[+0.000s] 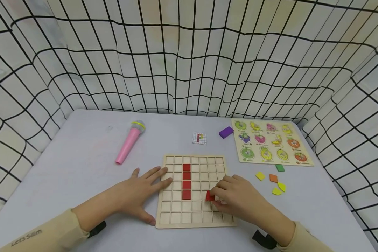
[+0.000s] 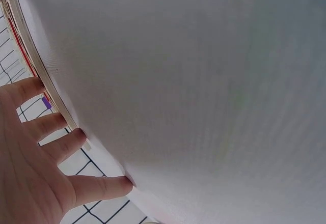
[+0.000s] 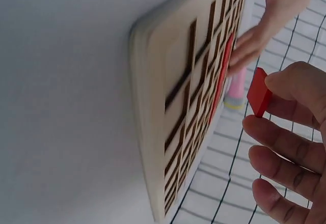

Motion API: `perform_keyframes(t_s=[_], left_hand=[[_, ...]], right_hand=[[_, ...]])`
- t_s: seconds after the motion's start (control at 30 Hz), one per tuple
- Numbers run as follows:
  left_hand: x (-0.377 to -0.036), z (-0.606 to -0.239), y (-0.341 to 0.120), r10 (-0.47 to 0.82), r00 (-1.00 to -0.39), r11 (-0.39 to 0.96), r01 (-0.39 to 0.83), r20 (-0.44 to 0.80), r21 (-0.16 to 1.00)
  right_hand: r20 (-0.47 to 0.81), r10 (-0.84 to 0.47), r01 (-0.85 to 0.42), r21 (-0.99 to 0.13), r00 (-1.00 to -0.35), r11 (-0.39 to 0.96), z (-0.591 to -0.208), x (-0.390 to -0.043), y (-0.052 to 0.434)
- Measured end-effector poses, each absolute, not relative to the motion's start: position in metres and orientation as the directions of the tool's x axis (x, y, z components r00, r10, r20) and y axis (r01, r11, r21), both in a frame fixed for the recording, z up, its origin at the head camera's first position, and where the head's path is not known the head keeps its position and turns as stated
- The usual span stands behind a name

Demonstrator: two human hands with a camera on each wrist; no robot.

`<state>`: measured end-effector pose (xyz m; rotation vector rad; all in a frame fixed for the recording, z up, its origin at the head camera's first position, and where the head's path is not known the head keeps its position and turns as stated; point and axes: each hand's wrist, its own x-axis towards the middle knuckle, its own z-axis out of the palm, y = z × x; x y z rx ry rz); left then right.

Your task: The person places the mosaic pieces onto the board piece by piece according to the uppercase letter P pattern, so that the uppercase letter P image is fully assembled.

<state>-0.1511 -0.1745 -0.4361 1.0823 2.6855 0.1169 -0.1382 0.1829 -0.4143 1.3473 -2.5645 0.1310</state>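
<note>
A wooden grid board [image 1: 171,217] lies on the table, with a column of several red square tiles [image 1: 186,184] set in its cells. My left hand [image 1: 137,190] is spread flat at the board's left side, fingertips over its edge and thumb by the near left corner. In the left wrist view, the straight fingers of that left hand [image 2: 30,147] rest along the board's edge. Above the board's right half, my right hand [image 1: 239,196] pinches a loose red square tile [image 3: 259,92] between thumb and index finger. The other fingers of the right hand [image 3: 293,147] are loosely bent in the right wrist view.
A small pattern card [image 1: 200,138] and a purple block [image 1: 226,132] lie behind the board. To the left is a pink toy microphone [image 1: 129,143]. At right lie a fruit picture board [image 1: 274,142] and several loose pieces, including an orange tile [image 1: 273,178]. Black netting [image 1: 189,56] surrounds the table.
</note>
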Motion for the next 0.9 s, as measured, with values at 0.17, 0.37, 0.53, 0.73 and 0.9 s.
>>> perform_keyframes(t_s=[0.17,0.37,0.53,0.73,0.9], left_hand=[[-0.151,-0.436,-0.175,0.694,-0.696,0.720,0.672,-0.183,0.174],[-0.150,-0.435,-0.175,0.687,-0.702,0.727,0.663,-0.190,0.181],[-0.150,-0.436,-0.175,0.690,-0.698,0.724,0.668,-0.192,0.173],[-0.150,-0.436,-0.175,0.692,-0.694,0.721,0.673,-0.196,0.165],[-0.150,-0.436,-0.175,0.696,-0.690,0.718,0.674,-0.199,0.175]], right_hand=[[0.270,-0.832,-0.856,0.054,-0.484,0.515,-0.422,-0.135,0.162],[0.312,-0.852,-0.871,0.122,-0.421,0.476,-0.427,-0.132,0.144],[0.269,-0.859,-0.877,0.090,-0.436,0.473,-0.429,-0.130,0.134],[0.188,-0.872,-0.873,0.105,-0.452,0.476,-0.428,-0.130,0.123],[0.116,-0.895,-0.883,0.149,-0.431,0.445,-0.425,-0.131,0.115]])
